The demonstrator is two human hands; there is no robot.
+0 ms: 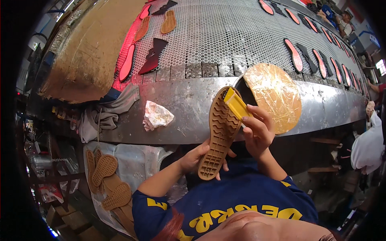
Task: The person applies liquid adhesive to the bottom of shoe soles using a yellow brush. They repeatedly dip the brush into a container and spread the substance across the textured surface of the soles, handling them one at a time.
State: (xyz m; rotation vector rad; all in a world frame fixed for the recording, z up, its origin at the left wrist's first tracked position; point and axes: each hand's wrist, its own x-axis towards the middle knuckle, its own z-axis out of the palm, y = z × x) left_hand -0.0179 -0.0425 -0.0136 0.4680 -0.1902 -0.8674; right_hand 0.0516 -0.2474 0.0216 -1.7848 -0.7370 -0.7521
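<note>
My left hand (194,157) grips a brown shoe sole (219,134) by its edges near the heel, holding it tilted with the toe away from me. Its patterned tread faces up. My right hand (259,129) is closed around a yellow flat-handled tool (238,105), whose far end lies against the edge of the sole near the toe. Something dark shows at that end, but its working edge is mostly hidden. Right behind the tool, a round tan lid (275,96) wrapped in clear film partly covers a dark container (243,90).
Past the metal ledge (189,96) runs a mesh conveyor belt (225,36) carrying pink-topped insoles (127,64), brown soles (169,22) and black pieces (155,56). Crumpled paper (156,115) and a grey cloth (102,116) lie on the ledge. Several soles (105,170) rest lower left.
</note>
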